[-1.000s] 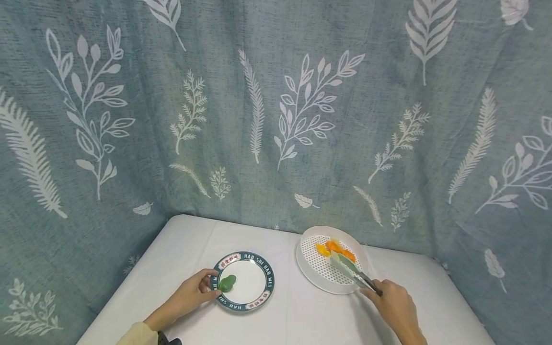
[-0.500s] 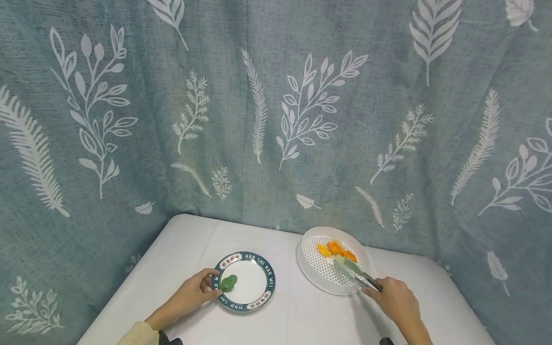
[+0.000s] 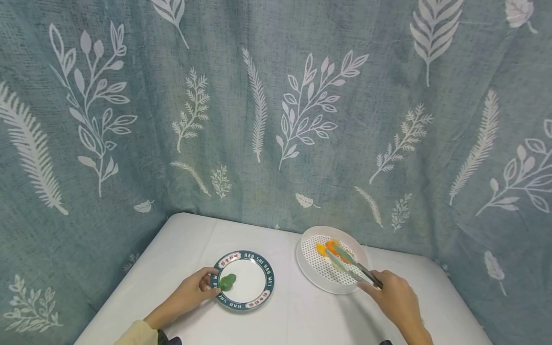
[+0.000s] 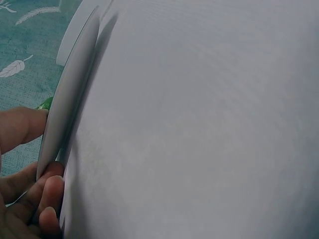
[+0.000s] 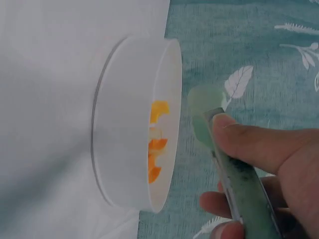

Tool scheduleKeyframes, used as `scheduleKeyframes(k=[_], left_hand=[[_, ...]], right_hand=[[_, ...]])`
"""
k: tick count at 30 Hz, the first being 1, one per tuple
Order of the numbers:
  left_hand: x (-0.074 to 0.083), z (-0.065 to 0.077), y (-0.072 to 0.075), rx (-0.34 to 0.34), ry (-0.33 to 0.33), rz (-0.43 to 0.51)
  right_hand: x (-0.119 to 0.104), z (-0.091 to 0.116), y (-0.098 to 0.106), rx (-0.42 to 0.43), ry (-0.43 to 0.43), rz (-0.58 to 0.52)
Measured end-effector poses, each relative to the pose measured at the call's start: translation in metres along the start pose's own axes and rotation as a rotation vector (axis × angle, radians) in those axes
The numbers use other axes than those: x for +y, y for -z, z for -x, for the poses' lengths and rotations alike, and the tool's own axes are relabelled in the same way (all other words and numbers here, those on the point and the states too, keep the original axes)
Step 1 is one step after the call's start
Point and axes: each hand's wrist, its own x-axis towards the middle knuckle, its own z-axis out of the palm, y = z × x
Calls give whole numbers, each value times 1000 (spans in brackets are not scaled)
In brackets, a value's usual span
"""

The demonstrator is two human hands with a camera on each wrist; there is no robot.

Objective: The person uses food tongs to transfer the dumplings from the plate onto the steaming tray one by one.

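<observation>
My left hand (image 3: 191,290) grips the left rim of a white plate (image 3: 247,282) with a dark green lettered border. In the left wrist view the thumb lies over the rim and fingers curl beneath it. A green leafy-looking piece (image 3: 227,281) rests on the plate near the thumb. Tongs (image 5: 249,194) with translucent green tips are held in my right hand (image 3: 394,297), thumb along one arm. Their tips stand apart over a white round basket (image 3: 310,278) with a perforated floor, overlapping the orange pieces (image 3: 331,245) there. A yellow piece (image 3: 321,249) lies to their left.
A white cloth-covered table (image 3: 280,316) carries the plate at left and the basket at right. Close behind the basket hangs a blue-green curtain (image 3: 258,191) with white leaf prints, which also closes in both sides.
The tongs' tips have spread wider and moved up and left in the head view, onto the orange pieces. My left hand keeps its hold on the plate, which has stayed in place.
</observation>
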Motion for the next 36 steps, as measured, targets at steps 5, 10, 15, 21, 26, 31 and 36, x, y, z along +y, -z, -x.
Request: scheduleKeyframes(k=[5, 10, 15, 21, 26, 31, 36], left_hand=[[0, 0, 0, 0, -3, 5], [1, -1, 1, 1, 7, -4], [0, -2, 1, 0, 14, -7], [-2, -3, -1, -2, 18, -12], [-3, -3, -2, -5, 20, -9], [-2, -3, -3, -18, 11, -1], [-3, -4, -1, -18, 8, -17]], right_hand=[[-23, 4, -6, 28, 100, -36], [-49, 5, -22, 7, 169, -60], [-71, 3, -41, -66, 259, -46], [-95, -2, -63, -122, 441, -92], [-112, -9, -82, -150, 564, -124], [-120, -15, -92, -163, 583, -125], [-122, -24, -96, -190, 585, -160]])
